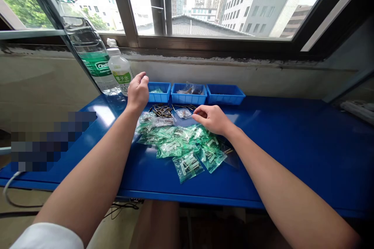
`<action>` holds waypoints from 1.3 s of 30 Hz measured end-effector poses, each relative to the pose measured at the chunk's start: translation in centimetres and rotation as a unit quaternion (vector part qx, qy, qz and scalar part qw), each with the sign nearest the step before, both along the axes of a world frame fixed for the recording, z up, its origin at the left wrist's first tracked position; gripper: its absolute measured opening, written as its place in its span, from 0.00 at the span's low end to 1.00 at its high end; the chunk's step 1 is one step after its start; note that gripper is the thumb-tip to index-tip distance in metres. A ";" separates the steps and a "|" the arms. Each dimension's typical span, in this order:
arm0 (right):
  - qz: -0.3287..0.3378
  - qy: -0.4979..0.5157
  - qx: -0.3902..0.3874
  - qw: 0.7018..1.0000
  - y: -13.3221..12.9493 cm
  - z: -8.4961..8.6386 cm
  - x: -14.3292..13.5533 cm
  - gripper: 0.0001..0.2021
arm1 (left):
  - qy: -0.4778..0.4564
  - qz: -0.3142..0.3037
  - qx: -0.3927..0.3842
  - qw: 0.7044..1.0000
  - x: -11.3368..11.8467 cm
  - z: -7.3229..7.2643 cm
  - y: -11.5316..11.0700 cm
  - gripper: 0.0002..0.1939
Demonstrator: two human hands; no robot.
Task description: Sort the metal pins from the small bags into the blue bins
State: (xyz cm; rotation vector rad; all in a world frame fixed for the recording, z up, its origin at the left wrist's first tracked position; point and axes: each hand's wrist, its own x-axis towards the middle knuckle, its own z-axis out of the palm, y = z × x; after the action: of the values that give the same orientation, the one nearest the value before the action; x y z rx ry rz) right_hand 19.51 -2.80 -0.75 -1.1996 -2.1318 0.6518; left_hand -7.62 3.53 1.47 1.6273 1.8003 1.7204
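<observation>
My left hand (138, 92) is raised in front of the coconut water bottle (121, 71), beside the left blue bin (159, 99). Its fingers are curled closed, and whatever they may hold is hidden. Over the table, my right hand (212, 118) has thumb and forefinger drawn together at the right edge of a small clear plastic bag (183, 113) with short metal pieces in it. Left of that bag lies a pile of dark and brass-coloured metal pins (163, 110). Closer to me, several green-tinted plastic packets (188, 164) of small parts overlap in a heap.
A middle blue bin (188, 99) contains bagged parts; a right blue bin (225, 95) stands beside it. At the back left is a large water bottle (93, 52). The blue table (292, 140) meets the wall beneath the window. A cable (11, 186) hangs at the left edge.
</observation>
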 end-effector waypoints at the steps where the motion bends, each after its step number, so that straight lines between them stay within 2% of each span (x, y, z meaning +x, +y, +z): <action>1: 0.001 -0.003 0.000 1.000 0.0 0.0 0.0 0.14 | -0.002 -0.003 -0.001 1.000 0.1 0.1 0.0 0.23; 8: 0.019 -0.048 -0.014 0.999 0.1 -0.2 0.1 0.17 | 0.018 -0.030 -0.019 0.999 0.6 0.1 -0.5 0.24; 15: 0.076 -0.111 -0.038 0.990 -0.2 0.7 0.2 0.24 | 0.053 -0.077 -0.032 0.995 1.3 -0.1 -1.0 0.25; 19: 0.088 -0.126 -0.051 0.987 -0.3 0.9 0.2 0.22 | 0.093 -0.126 -0.035 0.987 2.3 0.3 -2.3 0.29; 23: 0.083 -0.126 -0.044 0.988 -0.2 0.8 0.0 0.15 | 0.115 -0.171 -0.036 0.978 3.1 0.7 -3.2 0.28; 27: 0.070 -0.114 -0.032 0.990 -0.1 0.6 -0.2 0.11 | 0.140 -0.177 -0.039 0.973 3.6 0.8 -3.4 0.18; 31: 0.039 -0.096 -0.030 0.994 -0.1 0.4 -0.3 0.09 | 0.186 -0.189 -0.022 0.964 3.9 0.7 -3.7 0.18; 39: -0.025 0.041 -0.048 0.998 0.3 0.3 -0.1 0.08 | 0.201 -0.239 -0.024 0.950 4.7 0.4 -3.9 0.14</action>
State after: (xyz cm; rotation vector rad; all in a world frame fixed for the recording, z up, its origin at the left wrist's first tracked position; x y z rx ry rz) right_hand 19.43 -2.48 -0.46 -1.2525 -2.0159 0.7751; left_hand -2.89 -0.38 1.84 2.2817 1.3915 1.1873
